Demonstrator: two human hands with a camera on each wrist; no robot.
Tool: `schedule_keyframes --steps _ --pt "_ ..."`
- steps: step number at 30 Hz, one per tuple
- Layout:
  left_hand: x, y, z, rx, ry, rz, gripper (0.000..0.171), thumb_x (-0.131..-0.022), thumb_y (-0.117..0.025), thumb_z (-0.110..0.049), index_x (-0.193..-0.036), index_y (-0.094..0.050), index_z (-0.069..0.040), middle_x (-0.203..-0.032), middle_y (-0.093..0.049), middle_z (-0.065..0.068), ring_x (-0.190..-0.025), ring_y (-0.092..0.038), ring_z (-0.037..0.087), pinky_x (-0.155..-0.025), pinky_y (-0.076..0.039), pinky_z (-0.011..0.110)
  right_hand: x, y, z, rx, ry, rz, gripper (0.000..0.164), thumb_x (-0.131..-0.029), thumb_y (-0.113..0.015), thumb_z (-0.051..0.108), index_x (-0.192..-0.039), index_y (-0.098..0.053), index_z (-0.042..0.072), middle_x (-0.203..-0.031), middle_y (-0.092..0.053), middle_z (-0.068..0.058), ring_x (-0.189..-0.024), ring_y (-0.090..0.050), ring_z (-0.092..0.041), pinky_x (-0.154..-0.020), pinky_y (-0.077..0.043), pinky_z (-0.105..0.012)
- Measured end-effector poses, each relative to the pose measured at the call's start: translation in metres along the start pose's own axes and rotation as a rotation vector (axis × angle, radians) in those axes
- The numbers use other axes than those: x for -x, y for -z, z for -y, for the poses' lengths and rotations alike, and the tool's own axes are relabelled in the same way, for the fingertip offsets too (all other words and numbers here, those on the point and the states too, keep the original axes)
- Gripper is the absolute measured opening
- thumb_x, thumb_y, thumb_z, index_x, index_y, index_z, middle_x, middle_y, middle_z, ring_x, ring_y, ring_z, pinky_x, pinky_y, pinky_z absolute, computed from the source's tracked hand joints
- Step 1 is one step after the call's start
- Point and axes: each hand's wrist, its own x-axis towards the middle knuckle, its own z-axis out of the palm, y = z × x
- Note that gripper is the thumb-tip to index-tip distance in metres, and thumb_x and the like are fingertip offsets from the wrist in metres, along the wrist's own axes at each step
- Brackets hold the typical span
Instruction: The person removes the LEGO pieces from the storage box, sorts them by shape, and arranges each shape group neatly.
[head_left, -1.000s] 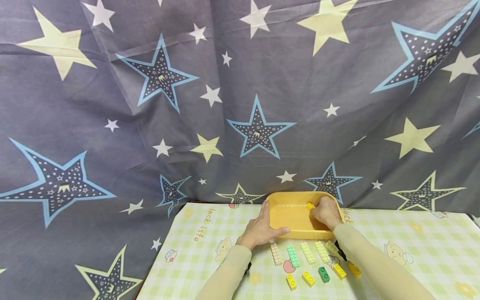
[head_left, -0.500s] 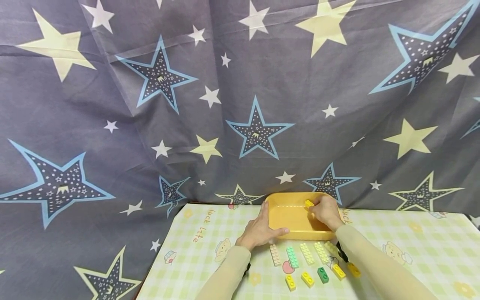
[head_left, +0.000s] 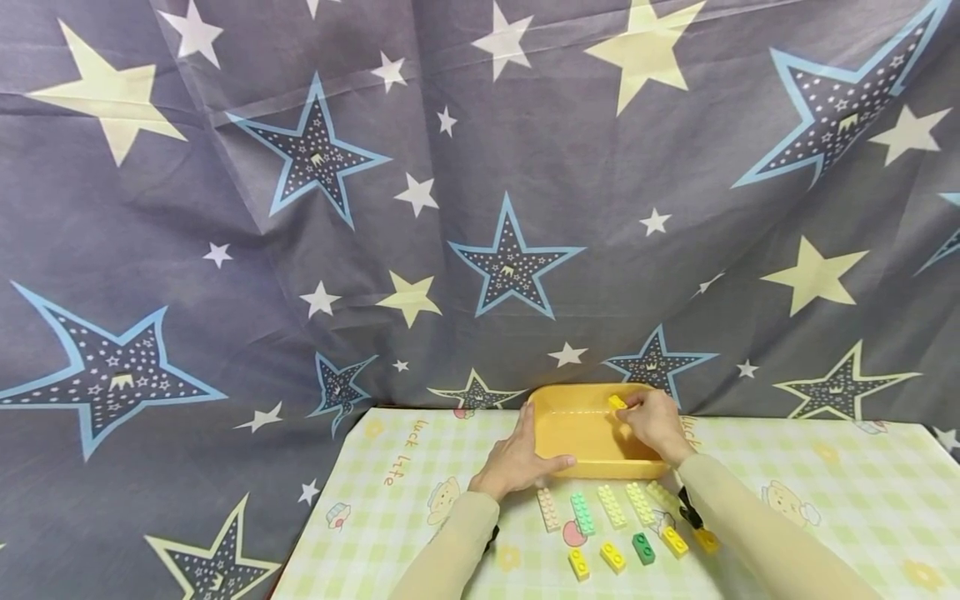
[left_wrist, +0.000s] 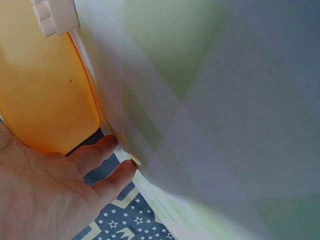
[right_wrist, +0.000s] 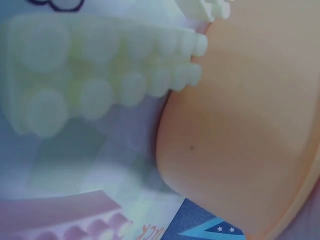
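A yellow plastic bin [head_left: 585,469] stands at the back of the table. My left hand [head_left: 517,462] rests against its left side, fingers straight along the wall and thumb across the front rim. In the left wrist view the left hand [left_wrist: 55,195] shows its palm and fingers beside the bin [left_wrist: 50,95]. Over the bin's right part, my right hand [head_left: 656,425] pinches a small yellow building brick [head_left: 617,402] between thumb and fingertips. The right wrist view leaves the right hand out and shows the bin's outer wall [right_wrist: 240,125].
In front of the bin lies a row of long bricks: pink [head_left: 548,510], mint [head_left: 582,513] and several pale yellow-green [head_left: 612,507]. A nearer row holds short yellow bricks [head_left: 578,564] and a dark green brick [head_left: 643,548]. A star-printed curtain [head_left: 480,208] hangs behind.
My right hand has lifted the yellow brick slightly up inside the bin and turned it. The left hand keeps its place on the bin. The head view has shifted a little.
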Motion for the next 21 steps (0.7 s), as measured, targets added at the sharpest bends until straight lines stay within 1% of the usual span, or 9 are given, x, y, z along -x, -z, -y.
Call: schedule_keyframes --steps 5,10,16,18,21 --pt "0.000 0.000 0.000 0.001 0.001 -0.002 0.132 -0.088 -0.079 -0.073 -0.178 -0.003 -0.015 -0.187 -0.009 0.009 -0.153 -0.048 0.054 -0.125 -0.044 0.064 0.004 0.005 0.001 -0.019 0.015 -0.006 0.022 -0.092 -0.083 0.014 -0.103 -0.079 -0.006 -0.112 -0.079 -0.028 -0.104 -0.072 -0.042 -0.096 -0.058 -0.055" --pt "0.001 0.000 -0.001 0.005 -0.003 0.001 0.132 -0.087 -0.080 -0.072 -0.178 -0.003 -0.015 -0.187 -0.009 0.009 -0.153 -0.049 0.054 -0.124 -0.044 0.064 0.008 0.011 0.002 -0.022 0.013 -0.017 0.021 -0.092 -0.083 0.015 -0.100 -0.080 -0.004 -0.109 -0.080 -0.026 -0.104 -0.072 -0.042 -0.095 -0.057 -0.054" --pt "0.000 0.000 0.000 0.003 -0.006 -0.005 0.132 -0.087 -0.079 -0.074 -0.178 -0.003 -0.015 -0.187 -0.010 0.009 -0.151 -0.050 0.054 -0.123 -0.045 0.065 0.012 0.016 0.004 -0.024 0.006 -0.007 0.026 -0.093 -0.083 0.016 -0.108 -0.081 -0.005 -0.116 -0.079 -0.028 -0.104 -0.072 -0.040 -0.095 -0.059 -0.054" --pt "-0.001 0.000 0.000 0.002 -0.009 -0.006 0.132 -0.087 -0.079 -0.074 -0.178 -0.003 -0.014 -0.187 -0.011 0.009 -0.152 -0.050 0.054 -0.123 -0.045 0.065 0.014 0.018 0.004 -0.020 0.008 -0.006 0.026 -0.093 -0.083 0.016 -0.108 -0.081 -0.006 -0.116 -0.079 -0.028 -0.102 -0.072 -0.039 -0.093 -0.059 -0.051" --pt "-0.001 0.001 0.000 0.005 -0.012 -0.004 0.131 -0.088 -0.079 -0.073 -0.178 -0.004 -0.014 -0.187 -0.011 0.009 -0.152 -0.050 0.053 -0.124 -0.045 0.064 0.016 0.020 0.005 -0.021 0.008 -0.005 0.025 -0.092 -0.084 0.016 -0.106 -0.081 -0.005 -0.112 -0.080 -0.027 -0.096 -0.070 -0.036 -0.082 -0.058 -0.041"
